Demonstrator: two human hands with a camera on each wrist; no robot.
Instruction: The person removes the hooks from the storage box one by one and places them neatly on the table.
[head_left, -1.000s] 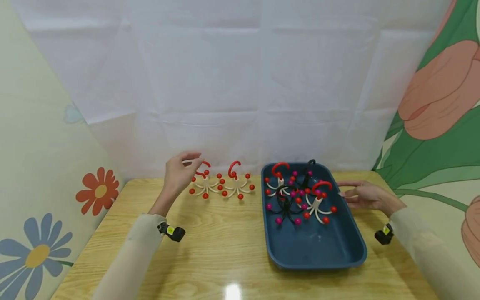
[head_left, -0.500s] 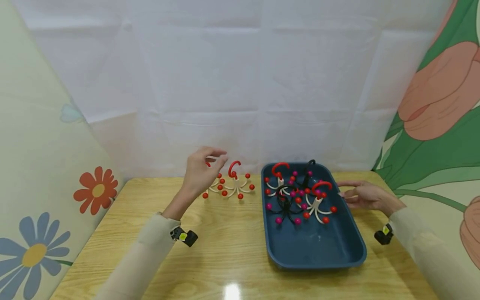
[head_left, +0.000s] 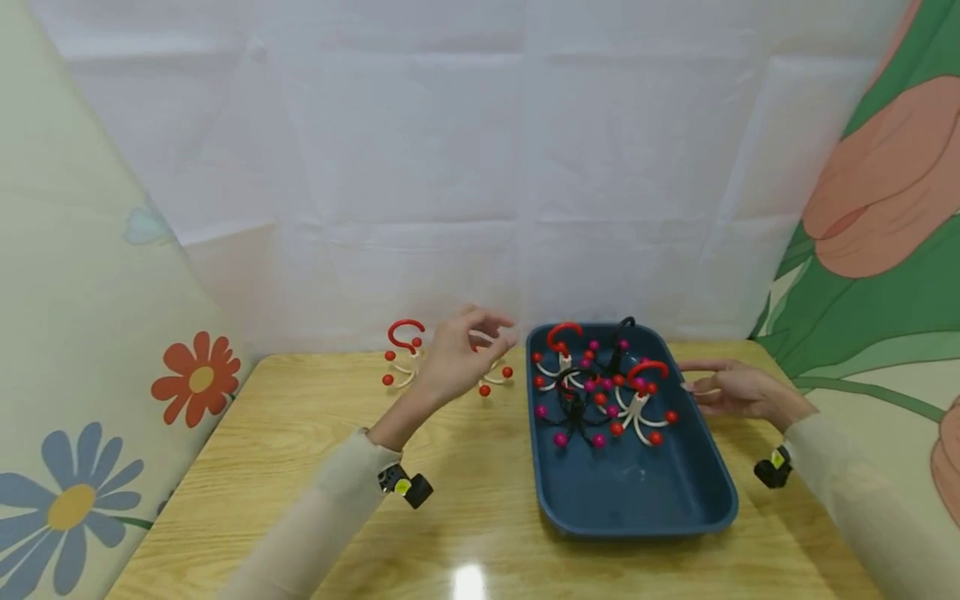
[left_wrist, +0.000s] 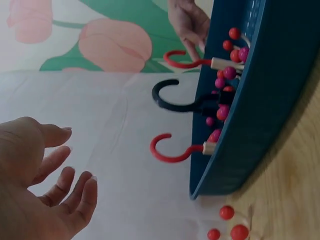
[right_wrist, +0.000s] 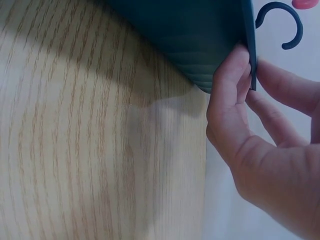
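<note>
nearest to where i stand is the wooden table (head_left: 480,500), a blue tub (head_left: 645,492) standing on it. inside, toward the far end, sit four ball-tipped hangers: two black hangers (head_left: 576,408) and two white hangers (head_left: 637,408) with red hooks. the right hand (head_left: 731,390) pinches the tub's right rim, digits on both sides of the wall. the left hand (head_left: 457,350) is left of the tub, thumb and fingers apart. it partly hides one table hanger (head_left: 485,390), white with red balls; a second hanger (head_left: 413,357) stands just to its left. a white sheet (head_left: 420,167) hangs behind, flowered backdrop (head_left: 201,380) to either side.
</note>
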